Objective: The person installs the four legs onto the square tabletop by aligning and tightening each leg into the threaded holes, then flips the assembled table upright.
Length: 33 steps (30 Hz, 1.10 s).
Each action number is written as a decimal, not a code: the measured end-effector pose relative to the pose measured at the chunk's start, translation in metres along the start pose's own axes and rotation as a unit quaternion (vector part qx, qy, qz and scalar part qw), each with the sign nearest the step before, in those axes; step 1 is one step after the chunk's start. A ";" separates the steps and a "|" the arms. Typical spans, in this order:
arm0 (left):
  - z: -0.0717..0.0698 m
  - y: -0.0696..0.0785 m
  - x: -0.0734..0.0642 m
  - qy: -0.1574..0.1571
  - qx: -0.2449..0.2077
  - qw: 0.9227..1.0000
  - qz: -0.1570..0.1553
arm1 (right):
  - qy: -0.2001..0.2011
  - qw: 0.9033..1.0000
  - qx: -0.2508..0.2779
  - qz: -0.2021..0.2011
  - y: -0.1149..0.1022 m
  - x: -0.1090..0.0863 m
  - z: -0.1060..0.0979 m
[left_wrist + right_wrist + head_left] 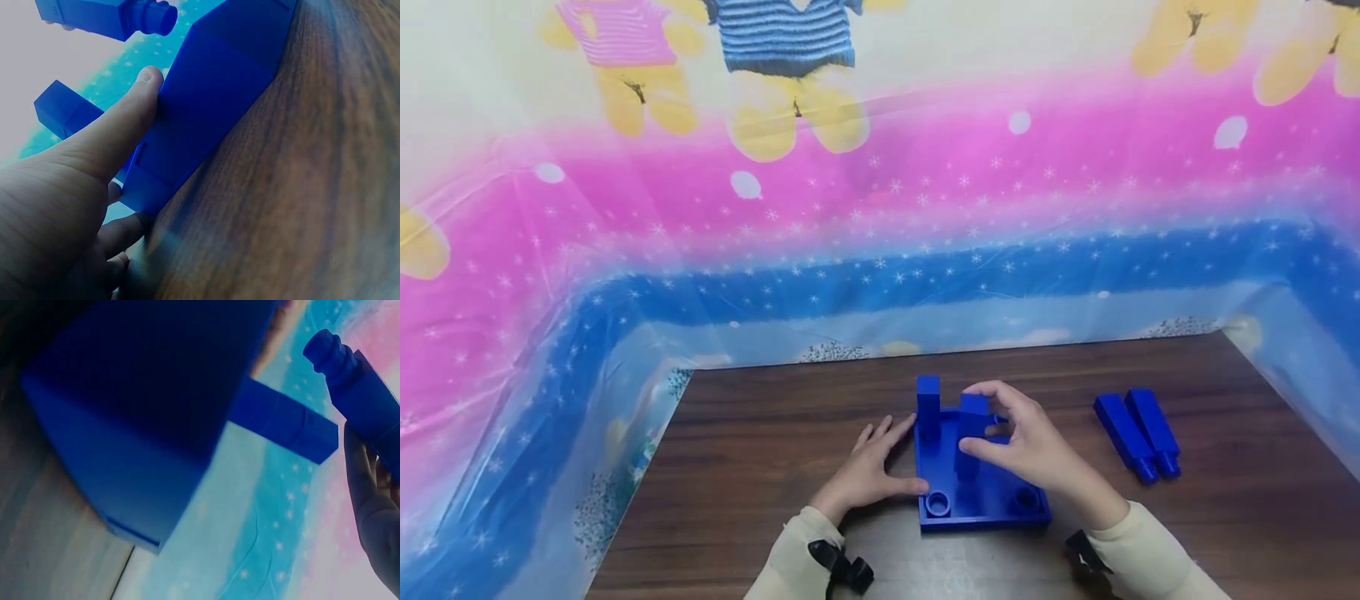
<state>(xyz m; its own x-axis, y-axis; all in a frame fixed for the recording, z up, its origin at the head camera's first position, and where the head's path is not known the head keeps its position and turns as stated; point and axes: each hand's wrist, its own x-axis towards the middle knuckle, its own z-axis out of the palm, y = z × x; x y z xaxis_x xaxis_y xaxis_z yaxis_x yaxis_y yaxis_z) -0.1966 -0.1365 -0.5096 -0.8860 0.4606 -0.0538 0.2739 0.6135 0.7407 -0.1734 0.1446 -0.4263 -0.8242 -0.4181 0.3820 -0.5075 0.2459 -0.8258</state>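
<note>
Cream sleeves [793, 554] with black straps [842, 567] reach over the brown wooden bench [737, 467]. Just beyond, a blue tray [985, 524] lies flat on it, round sockets [937, 503] showing at its two near corners. Spread along the tray's left edge, the left hand [868, 471] touches it with thumb and fingertip. Above the tray, the right hand [1033, 446] pinches a blue block [973, 423], its ridged end pointing down, clear of the tray. Another block [928, 408] stands upright near the far left corner. Two loose blocks [1152, 425] lie side by side to the right; patterned cloth [925, 192] hangs behind.
</note>
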 end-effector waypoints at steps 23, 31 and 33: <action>-0.001 0.001 0.002 0.001 0.003 1.000 0.016 | -0.015 0.999 0.000 0.034 -0.004 -0.005 0.041; 0.000 -0.003 0.001 -0.004 -0.002 1.000 0.015 | -0.022 0.999 -0.028 0.041 -0.007 -0.009 0.046; 0.000 -0.004 0.001 -0.003 -0.001 1.000 0.017 | -0.025 0.998 -0.038 0.043 -0.007 -0.009 0.047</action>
<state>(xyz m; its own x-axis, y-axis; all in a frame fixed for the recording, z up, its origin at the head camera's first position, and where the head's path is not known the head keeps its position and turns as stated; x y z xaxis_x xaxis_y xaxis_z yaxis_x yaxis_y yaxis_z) -0.1985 -0.1388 -0.5125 -0.8734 0.4860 -0.0325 0.3036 0.5955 0.7438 -0.1502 0.1054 -0.4436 -0.8529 -0.4354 0.2881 -0.4545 0.3477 -0.8201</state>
